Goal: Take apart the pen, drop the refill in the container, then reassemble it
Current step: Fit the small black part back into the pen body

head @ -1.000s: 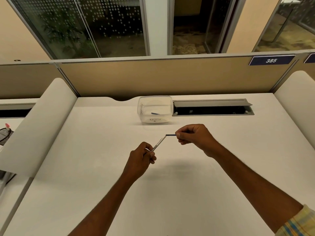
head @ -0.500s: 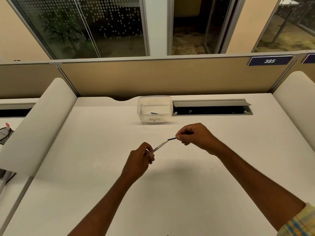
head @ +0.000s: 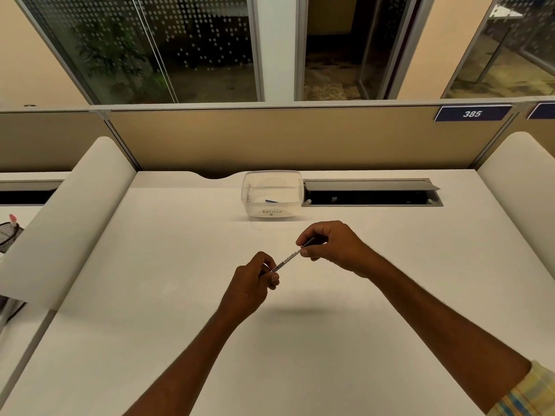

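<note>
White desk (head: 375, 295) fills the view, with a clear container (head: 271, 194) at its far edge holding a short blue piece, and both hands work just in front of it, lifted off the surface. A second ago a dark thin part stuck out of the pen (head: 286, 259) toward the right hand (head: 330, 246); now that part is almost wholly inside the white barrel, so the hands have closed toward each other. Left hand (head: 255, 280) pinches the barrel's near end and right fingertips are clamped on the dark far end, which suggests reassembly is nearly done.
</note>
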